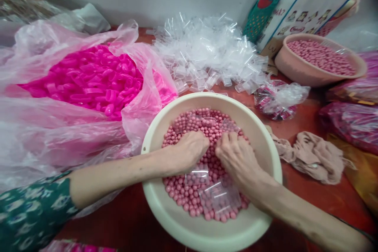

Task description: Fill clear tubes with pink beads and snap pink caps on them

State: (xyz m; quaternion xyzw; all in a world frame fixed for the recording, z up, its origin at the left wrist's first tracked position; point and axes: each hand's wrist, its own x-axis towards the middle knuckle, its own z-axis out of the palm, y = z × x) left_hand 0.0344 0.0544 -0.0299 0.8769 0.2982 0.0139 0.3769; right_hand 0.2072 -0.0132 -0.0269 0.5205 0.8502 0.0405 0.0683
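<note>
A cream basin (273, 157) holds many round pink beads (189, 195). My left hand (190, 147) is over the middle of the beads, its fingers curled downward and closed; what they grip is hidden. Facing it, my right hand (236, 155) has its fingers bent into the beads, with the tips out of sight. Clear plastic pieces (221, 197) lie on the beads nearest me, below both hands. More clear pieces rest on the beads beyond the hands, partly blurred.
Left of the basin, an open pink plastic bag (147, 67) holds bright pink plastic pieces (97, 78). Behind stands a heap of clear plastic pieces (209, 51). At the right are a second basin of beads (298, 67), a tied bag (277, 98) and a crumpled cloth (319, 155).
</note>
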